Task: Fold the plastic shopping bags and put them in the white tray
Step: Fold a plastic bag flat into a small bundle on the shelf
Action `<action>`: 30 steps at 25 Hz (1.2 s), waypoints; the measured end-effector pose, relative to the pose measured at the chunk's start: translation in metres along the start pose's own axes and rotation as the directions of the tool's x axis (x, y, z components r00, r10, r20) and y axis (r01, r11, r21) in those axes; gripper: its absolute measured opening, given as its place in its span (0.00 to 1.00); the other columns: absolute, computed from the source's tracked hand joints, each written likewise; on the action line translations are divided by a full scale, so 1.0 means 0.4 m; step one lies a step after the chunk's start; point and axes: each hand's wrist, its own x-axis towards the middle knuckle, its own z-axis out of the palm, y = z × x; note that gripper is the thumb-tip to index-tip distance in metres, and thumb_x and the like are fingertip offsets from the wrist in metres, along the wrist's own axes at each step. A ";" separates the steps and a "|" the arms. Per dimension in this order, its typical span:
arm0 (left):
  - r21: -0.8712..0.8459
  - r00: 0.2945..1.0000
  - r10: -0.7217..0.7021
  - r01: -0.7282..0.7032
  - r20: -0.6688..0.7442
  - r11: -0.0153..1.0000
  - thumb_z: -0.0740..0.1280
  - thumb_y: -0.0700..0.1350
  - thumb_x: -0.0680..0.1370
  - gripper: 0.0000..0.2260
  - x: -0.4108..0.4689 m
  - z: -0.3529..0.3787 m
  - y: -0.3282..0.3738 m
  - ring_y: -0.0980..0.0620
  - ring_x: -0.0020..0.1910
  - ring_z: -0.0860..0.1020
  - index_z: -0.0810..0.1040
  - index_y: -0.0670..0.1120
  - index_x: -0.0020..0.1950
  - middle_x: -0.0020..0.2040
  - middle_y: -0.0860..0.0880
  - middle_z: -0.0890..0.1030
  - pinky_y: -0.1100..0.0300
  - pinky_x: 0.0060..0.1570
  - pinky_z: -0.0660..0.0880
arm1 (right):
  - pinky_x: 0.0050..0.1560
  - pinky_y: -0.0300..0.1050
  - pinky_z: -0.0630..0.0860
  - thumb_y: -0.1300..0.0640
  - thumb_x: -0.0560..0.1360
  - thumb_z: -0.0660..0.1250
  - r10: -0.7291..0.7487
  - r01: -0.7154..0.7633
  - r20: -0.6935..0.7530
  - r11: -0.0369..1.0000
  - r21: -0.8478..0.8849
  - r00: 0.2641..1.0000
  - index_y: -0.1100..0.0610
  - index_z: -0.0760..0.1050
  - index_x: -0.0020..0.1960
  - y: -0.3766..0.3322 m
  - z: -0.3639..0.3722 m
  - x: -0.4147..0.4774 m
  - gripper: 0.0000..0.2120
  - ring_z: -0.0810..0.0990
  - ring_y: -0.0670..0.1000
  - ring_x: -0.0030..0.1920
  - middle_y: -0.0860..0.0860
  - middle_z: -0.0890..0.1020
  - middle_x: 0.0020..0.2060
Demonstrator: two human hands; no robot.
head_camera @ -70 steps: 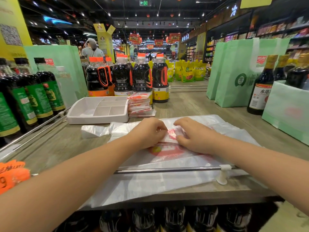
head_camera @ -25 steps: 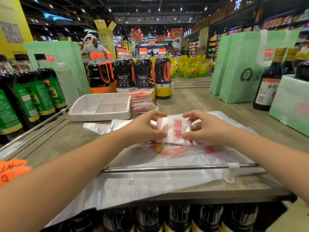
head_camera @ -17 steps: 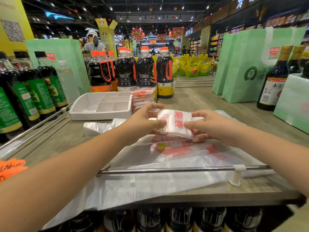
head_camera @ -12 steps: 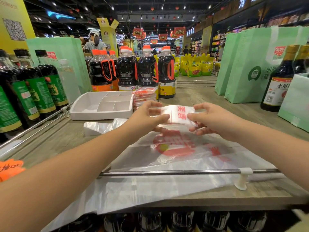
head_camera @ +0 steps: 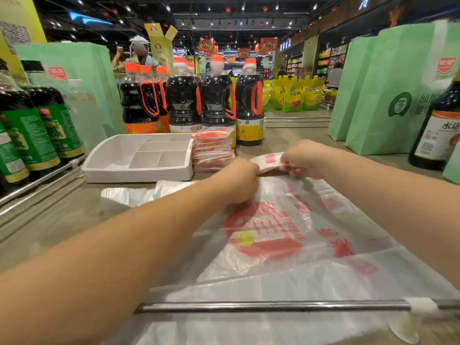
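Observation:
A small folded plastic bag (head_camera: pixel 270 160), white with red print, is held just above the shelf top between my two hands. My left hand (head_camera: pixel 239 180) grips its left end and my right hand (head_camera: pixel 302 158) pinches its right end. Under my hands lie flat, unfolded plastic bags (head_camera: pixel 286 235) with a red logo. The white tray (head_camera: pixel 139 174) with dividers stands to the left. A stack of folded bags (head_camera: pixel 211 150) sits against the tray's right side, outside it.
Dark sauce bottles (head_camera: pixel 216 103) stand behind the tray and along the left (head_camera: pixel 32 130). Green tote bags (head_camera: pixel 388 95) and a bottle (head_camera: pixel 435 135) stand at the right. A metal rail (head_camera: pixel 249 307) runs along the shelf's near edge. A person (head_camera: pixel 139 54) stands far back.
Both hands lifted the folded bag off the flat bags and carried it away from me, towards the stack. The view has shifted lower and closer.

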 end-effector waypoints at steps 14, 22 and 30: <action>0.178 0.995 -0.048 0.031 0.092 0.983 0.44 0.53 0.85 0.25 0.015 0.037 -0.018 0.45 0.77 0.56 0.76 0.42 0.65 0.72 0.46 0.69 0.36 0.74 0.44 | 0.54 0.52 0.77 0.43 0.78 0.63 -0.464 0.304 -0.027 0.622 -0.721 0.885 0.57 0.78 0.59 0.051 0.072 0.036 0.19 0.78 0.60 0.54 0.56 0.81 0.52; -0.016 0.999 0.012 -0.011 0.039 1.000 0.57 0.56 0.84 0.22 -0.119 -0.116 0.007 0.48 0.76 0.61 0.68 0.48 0.76 0.77 0.48 0.65 0.48 0.75 0.58 | 0.58 0.49 0.75 0.46 0.80 0.61 -0.453 0.436 0.163 0.603 -0.668 0.877 0.52 0.72 0.70 0.020 -0.019 -0.101 0.21 0.78 0.55 0.59 0.53 0.78 0.65; -0.117 0.875 0.210 -0.175 0.437 0.977 0.60 0.67 0.78 0.28 -0.446 -0.169 0.023 0.60 0.76 0.59 0.61 0.64 0.77 0.78 0.62 0.59 0.61 0.74 0.55 | 0.67 0.42 0.68 0.33 0.77 0.59 -0.406 0.657 0.526 0.573 -0.491 0.747 0.37 0.72 0.67 0.150 -0.109 -0.460 0.22 0.72 0.35 0.60 0.33 0.74 0.63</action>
